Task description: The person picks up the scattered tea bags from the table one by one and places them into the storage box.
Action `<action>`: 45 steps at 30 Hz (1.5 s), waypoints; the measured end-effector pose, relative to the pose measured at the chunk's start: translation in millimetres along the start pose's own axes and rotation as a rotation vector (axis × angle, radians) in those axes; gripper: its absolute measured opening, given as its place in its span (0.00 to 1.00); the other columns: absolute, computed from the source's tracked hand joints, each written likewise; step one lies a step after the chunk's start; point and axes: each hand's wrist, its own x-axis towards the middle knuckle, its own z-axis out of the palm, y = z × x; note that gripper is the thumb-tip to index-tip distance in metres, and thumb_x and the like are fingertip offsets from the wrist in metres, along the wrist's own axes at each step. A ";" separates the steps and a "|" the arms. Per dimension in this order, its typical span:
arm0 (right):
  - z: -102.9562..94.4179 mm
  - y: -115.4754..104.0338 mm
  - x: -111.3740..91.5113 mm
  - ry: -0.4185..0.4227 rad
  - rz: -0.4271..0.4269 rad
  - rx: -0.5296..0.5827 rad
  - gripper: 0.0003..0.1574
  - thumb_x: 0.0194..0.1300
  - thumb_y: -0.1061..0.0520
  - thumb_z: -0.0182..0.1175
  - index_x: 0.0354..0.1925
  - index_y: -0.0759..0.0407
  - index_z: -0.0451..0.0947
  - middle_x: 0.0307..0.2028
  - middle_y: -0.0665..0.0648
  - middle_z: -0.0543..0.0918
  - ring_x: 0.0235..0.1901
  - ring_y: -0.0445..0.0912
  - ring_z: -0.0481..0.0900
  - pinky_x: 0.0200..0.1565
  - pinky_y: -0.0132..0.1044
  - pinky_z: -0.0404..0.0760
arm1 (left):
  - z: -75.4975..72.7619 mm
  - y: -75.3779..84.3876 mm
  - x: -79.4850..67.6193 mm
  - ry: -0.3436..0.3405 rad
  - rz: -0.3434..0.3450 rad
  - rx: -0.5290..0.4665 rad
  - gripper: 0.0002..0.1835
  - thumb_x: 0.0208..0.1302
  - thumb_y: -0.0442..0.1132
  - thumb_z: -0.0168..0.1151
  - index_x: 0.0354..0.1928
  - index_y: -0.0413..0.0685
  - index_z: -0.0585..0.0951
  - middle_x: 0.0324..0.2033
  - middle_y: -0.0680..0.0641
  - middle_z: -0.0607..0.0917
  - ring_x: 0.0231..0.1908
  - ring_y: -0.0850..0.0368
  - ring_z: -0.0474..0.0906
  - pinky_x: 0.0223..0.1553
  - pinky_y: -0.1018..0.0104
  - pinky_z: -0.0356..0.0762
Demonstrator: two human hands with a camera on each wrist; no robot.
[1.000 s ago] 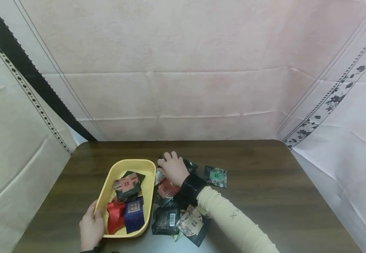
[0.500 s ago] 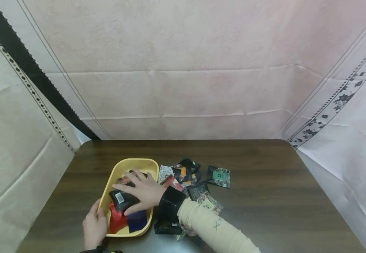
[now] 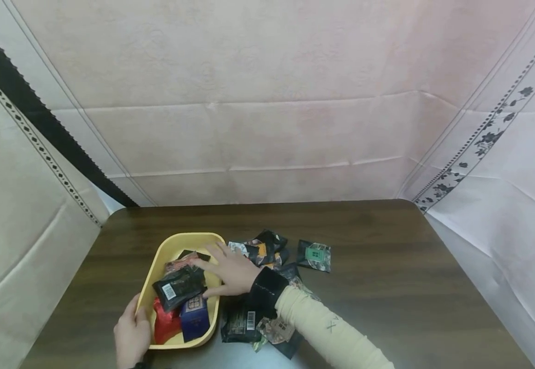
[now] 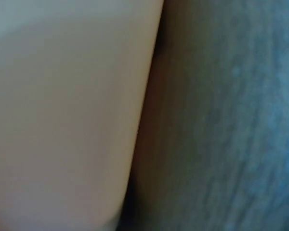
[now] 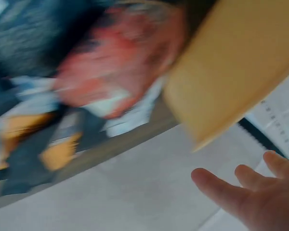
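1. The left hand (image 3: 132, 334) pinches the yellow tray (image 3: 184, 240) by its left rim; the tray looks stiff and light, so the rim seems a sound hold.
2. The right hand (image 3: 234, 271), fingers spread, hovers over the tray's right side, holding nothing.
3. The black packet (image 3: 181, 288) (probably light, soft and slick) lies inside, overlapping the red packet (image 3: 166, 324); its flat edge likely suits a pinch.
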 end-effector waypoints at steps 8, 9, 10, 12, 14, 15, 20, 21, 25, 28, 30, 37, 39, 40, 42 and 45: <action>7.0 41.6 -33.8 0.033 0.148 0.127 0.46 0.58 0.33 0.54 0.69 0.44 0.52 0.69 0.59 0.48 0.67 0.59 0.44 0.55 0.61 0.61 | -2.3 -5.7 0.3 0.046 0.039 0.006 0.21 0.64 0.28 0.40 0.59 0.31 0.66 0.46 0.22 0.72 0.42 0.28 0.70 0.41 0.39 0.66; 6.7 45.4 -38.0 0.032 0.166 0.140 0.46 0.58 0.34 0.54 0.69 0.44 0.52 0.69 0.59 0.48 0.67 0.59 0.43 0.55 0.63 0.60 | -2.8 -6.0 0.3 0.048 0.044 0.002 0.21 0.64 0.28 0.40 0.59 0.31 0.66 0.46 0.22 0.72 0.42 0.28 0.70 0.41 0.38 0.66; 6.8 49.2 -42.0 0.037 0.178 0.151 0.46 0.58 0.34 0.55 0.69 0.45 0.52 0.69 0.60 0.48 0.67 0.59 0.44 0.55 0.63 0.60 | -3.3 -6.2 0.3 0.046 0.046 -0.001 0.21 0.64 0.28 0.40 0.58 0.30 0.66 0.46 0.22 0.72 0.42 0.27 0.70 0.41 0.38 0.65; 7.4 57.9 -50.4 0.042 0.202 0.159 0.46 0.58 0.35 0.54 0.69 0.46 0.52 0.69 0.61 0.48 0.67 0.60 0.44 0.54 0.64 0.60 | -4.1 -5.9 0.2 0.050 0.047 -0.002 0.20 0.64 0.29 0.40 0.58 0.31 0.66 0.46 0.22 0.72 0.43 0.27 0.69 0.41 0.37 0.65; 8.8 67.4 -59.1 0.051 0.223 0.160 0.45 0.59 0.36 0.54 0.69 0.47 0.52 0.69 0.62 0.48 0.67 0.61 0.44 0.54 0.65 0.60 | -4.8 -5.5 0.0 0.050 0.043 -0.007 0.21 0.64 0.29 0.39 0.59 0.31 0.66 0.47 0.22 0.71 0.44 0.26 0.69 0.42 0.37 0.64; 10.3 72.9 -63.6 0.057 0.234 0.165 0.45 0.59 0.36 0.54 0.69 0.47 0.53 0.68 0.63 0.48 0.66 0.61 0.44 0.53 0.65 0.60 | -5.1 -5.3 -0.1 0.047 0.039 -0.009 0.21 0.65 0.29 0.39 0.59 0.31 0.66 0.47 0.22 0.71 0.44 0.26 0.68 0.42 0.37 0.64; 18.9 101.2 -86.8 0.065 0.315 0.153 0.43 0.60 0.38 0.54 0.68 0.49 0.55 0.68 0.64 0.49 0.66 0.63 0.45 0.52 0.66 0.60 | -5.9 -6.5 0.6 0.045 0.032 -0.008 0.21 0.65 0.30 0.38 0.59 0.32 0.66 0.48 0.22 0.71 0.45 0.27 0.68 0.43 0.37 0.64; 21.2 106.9 -91.4 0.069 0.332 0.144 0.42 0.61 0.38 0.54 0.68 0.50 0.55 0.68 0.64 0.50 0.65 0.63 0.46 0.51 0.66 0.61 | -6.1 -6.8 0.8 0.043 0.039 -0.004 0.21 0.65 0.30 0.39 0.59 0.32 0.66 0.48 0.22 0.71 0.45 0.26 0.68 0.43 0.37 0.64; 32.6 127.5 -108.5 0.069 0.433 0.100 0.41 0.60 0.39 0.55 0.67 0.49 0.58 0.67 0.65 0.52 0.65 0.64 0.47 0.49 0.68 0.62 | -6.4 -6.9 1.5 0.042 0.049 0.016 0.21 0.65 0.30 0.39 0.59 0.32 0.67 0.48 0.22 0.71 0.44 0.25 0.68 0.42 0.37 0.64; 40.3 137.5 -118.9 0.042 0.521 0.098 0.42 0.59 0.37 0.56 0.67 0.47 0.58 0.67 0.64 0.52 0.65 0.64 0.46 0.48 0.70 0.60 | -6.9 -7.0 2.1 0.033 0.049 0.037 0.21 0.65 0.30 0.39 0.59 0.32 0.66 0.47 0.22 0.71 0.44 0.24 0.68 0.43 0.37 0.64; 44.5 140.8 -123.2 0.011 0.567 0.124 0.42 0.58 0.36 0.56 0.67 0.46 0.58 0.67 0.64 0.52 0.65 0.66 0.45 0.46 0.73 0.59 | -6.9 -7.6 2.5 0.027 0.044 0.050 0.21 0.65 0.30 0.39 0.59 0.32 0.66 0.47 0.22 0.71 0.45 0.24 0.67 0.43 0.36 0.64; 59.3 145.2 -129.4 -0.086 0.604 -0.045 0.38 0.58 0.31 0.50 0.65 0.37 0.61 0.64 0.62 0.59 0.60 0.66 0.57 0.42 0.67 0.67 | -4.3 -10.0 1.4 0.011 0.034 0.067 0.21 0.65 0.32 0.39 0.59 0.34 0.66 0.47 0.23 0.71 0.45 0.23 0.67 0.44 0.36 0.64; 57.9 144.5 -129.8 -0.057 0.597 -0.083 0.37 0.57 0.33 0.52 0.63 0.38 0.64 0.62 0.63 0.62 0.56 0.65 0.61 0.39 0.64 0.70 | -3.2 -10.4 1.9 0.006 0.037 0.064 0.21 0.65 0.32 0.39 0.59 0.34 0.66 0.48 0.22 0.71 0.46 0.23 0.66 0.44 0.36 0.64; 56.7 144.1 -129.9 -0.039 0.593 -0.097 0.36 0.57 0.34 0.53 0.63 0.39 0.65 0.60 0.64 0.64 0.53 0.65 0.63 0.38 0.62 0.71 | -2.6 -10.5 1.9 0.005 0.034 0.064 0.21 0.65 0.32 0.39 0.59 0.34 0.66 0.48 0.23 0.71 0.46 0.23 0.66 0.44 0.36 0.64; 54.6 143.0 -130.2 -0.017 0.593 -0.121 0.33 0.58 0.35 0.54 0.61 0.41 0.67 0.57 0.64 0.65 0.49 0.63 0.65 0.35 0.59 0.73 | -1.2 -10.6 2.4 0.001 0.032 0.063 0.21 0.65 0.32 0.39 0.59 0.34 0.66 0.48 0.22 0.71 0.46 0.23 0.66 0.44 0.36 0.64; 52.8 141.6 -129.8 0.015 0.593 -0.123 0.26 0.60 0.40 0.55 0.54 0.47 0.70 0.50 0.63 0.67 0.43 0.59 0.66 0.29 0.54 0.75 | 0.5 -10.3 2.6 0.001 0.026 0.059 0.21 0.65 0.32 0.39 0.59 0.34 0.66 0.49 0.22 0.70 0.46 0.23 0.66 0.44 0.36 0.64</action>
